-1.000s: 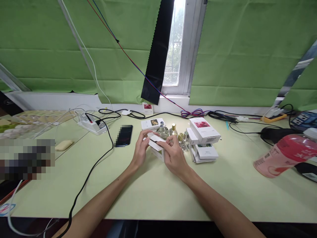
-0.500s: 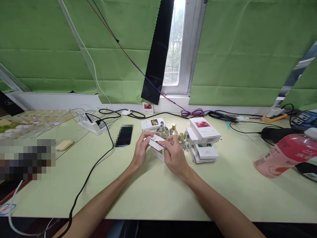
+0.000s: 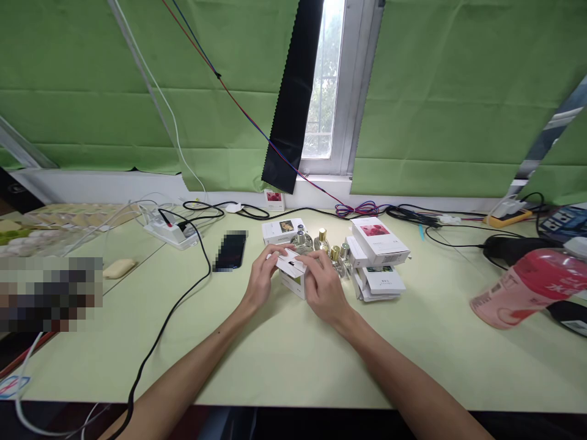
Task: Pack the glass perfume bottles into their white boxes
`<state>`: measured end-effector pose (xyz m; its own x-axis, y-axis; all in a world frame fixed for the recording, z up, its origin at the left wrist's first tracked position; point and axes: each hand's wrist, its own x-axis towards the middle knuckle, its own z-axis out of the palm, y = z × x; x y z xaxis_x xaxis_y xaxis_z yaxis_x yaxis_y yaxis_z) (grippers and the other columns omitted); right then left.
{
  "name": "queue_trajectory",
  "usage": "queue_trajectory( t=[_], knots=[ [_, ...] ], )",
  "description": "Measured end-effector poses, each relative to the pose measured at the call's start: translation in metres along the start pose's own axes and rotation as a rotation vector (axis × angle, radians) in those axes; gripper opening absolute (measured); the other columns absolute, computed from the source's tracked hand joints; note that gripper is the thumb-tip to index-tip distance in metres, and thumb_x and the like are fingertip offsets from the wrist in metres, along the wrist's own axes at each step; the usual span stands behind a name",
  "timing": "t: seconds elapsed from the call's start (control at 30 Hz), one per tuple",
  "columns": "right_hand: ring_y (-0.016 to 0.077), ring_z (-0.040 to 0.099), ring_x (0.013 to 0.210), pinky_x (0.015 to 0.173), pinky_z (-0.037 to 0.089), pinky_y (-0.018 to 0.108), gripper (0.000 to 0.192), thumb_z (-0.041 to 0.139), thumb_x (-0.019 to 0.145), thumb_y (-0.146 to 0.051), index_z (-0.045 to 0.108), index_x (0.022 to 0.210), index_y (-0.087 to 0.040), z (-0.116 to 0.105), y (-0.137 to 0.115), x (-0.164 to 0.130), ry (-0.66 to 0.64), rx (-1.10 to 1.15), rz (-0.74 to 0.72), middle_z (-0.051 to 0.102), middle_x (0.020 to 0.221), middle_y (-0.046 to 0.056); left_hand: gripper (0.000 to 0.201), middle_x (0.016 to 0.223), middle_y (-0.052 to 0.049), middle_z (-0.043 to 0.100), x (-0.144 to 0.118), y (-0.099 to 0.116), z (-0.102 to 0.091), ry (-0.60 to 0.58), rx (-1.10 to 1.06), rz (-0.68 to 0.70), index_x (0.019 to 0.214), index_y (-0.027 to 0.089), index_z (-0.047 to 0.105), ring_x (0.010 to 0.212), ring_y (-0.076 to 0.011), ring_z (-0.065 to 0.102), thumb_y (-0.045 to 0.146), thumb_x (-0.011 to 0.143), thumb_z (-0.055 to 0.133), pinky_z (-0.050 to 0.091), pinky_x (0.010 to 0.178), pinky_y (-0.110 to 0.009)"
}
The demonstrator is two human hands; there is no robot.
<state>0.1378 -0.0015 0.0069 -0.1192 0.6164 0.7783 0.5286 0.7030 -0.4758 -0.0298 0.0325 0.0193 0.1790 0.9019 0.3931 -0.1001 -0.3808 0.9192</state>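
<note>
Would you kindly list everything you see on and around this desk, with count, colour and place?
small box: one, white, desk centre, held by both hands
perfume bottles: about four, clear with gold or silver caps, just behind the hands
boxes: several, white with picture labels, stacked right of the bottles
flat box: one, white, behind the bottles
phone: one, black, left of the hands
power strip: one, white, far left, black cable plugged in
cup: one, pink, near the right edge
desk: one, pale green
curtains: green, across the back wall
left hand: grip on the small box's left side
right hand: fingers on the small box's top flap
</note>
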Motion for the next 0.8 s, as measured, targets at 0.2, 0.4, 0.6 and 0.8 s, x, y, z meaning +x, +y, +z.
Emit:
queue_trajectory(
  t=[0.2,0.4,0.6,0.8],
  knots=[
    [0.0179,0.064,0.090,0.072,0.052,0.028,0.034,0.039,0.092,-0.008,0.051,0.122,-0.020,0.0023,0.0015,-0.0011,0.042,0.123,0.042,0.061,0.106,0.008,0.030,0.130,-0.011,0.067,0.0000,0.0009,0.0004,0.003,0.010,0.002,0.094,0.021,0.064,0.118,-0.0298,0.061,0.049,0.096,0.054,0.048,0.091,-0.036],
    [0.0096,0.055,0.058,0.054,0.044,0.024,0.024,0.043,0.096,-0.014,0.043,0.119,-0.023,0.0073,0.0033,-0.0065,0.045,0.256,0.181,0.065,0.101,0.004,0.030,0.129,-0.010,0.068,0.0004,0.0023,0.0012,0.017,0.020,-0.018,0.092,0.021,0.063,0.115,-0.0290,0.063,0.050,0.095,0.055,0.049,0.088,-0.035],
    [0.0163,0.065,0.082,0.063,0.051,0.027,0.025,0.041,0.096,-0.013,0.058,0.113,-0.020,0.0019,-0.0021,-0.0004,0.099,0.164,0.088,0.066,0.108,0.010,0.034,0.128,-0.011,0.068,0.0008,0.0030,0.0025,0.023,0.042,-0.018,0.091,0.021,0.062,0.113,-0.0284,0.063,0.053,0.095,0.054,0.050,0.087,-0.035],
    [0.0186,0.068,0.099,0.078,0.057,0.033,0.037,0.040,0.095,-0.008,0.070,0.114,-0.020,0.0017,0.0002,0.0000,0.091,0.140,0.046,0.064,0.122,0.013,0.040,0.123,-0.012,0.070,0.0008,0.0041,0.0049,0.053,0.082,-0.014,0.090,0.020,0.063,0.112,-0.0278,0.063,0.058,0.096,0.052,0.050,0.086,-0.036]
  ],
)
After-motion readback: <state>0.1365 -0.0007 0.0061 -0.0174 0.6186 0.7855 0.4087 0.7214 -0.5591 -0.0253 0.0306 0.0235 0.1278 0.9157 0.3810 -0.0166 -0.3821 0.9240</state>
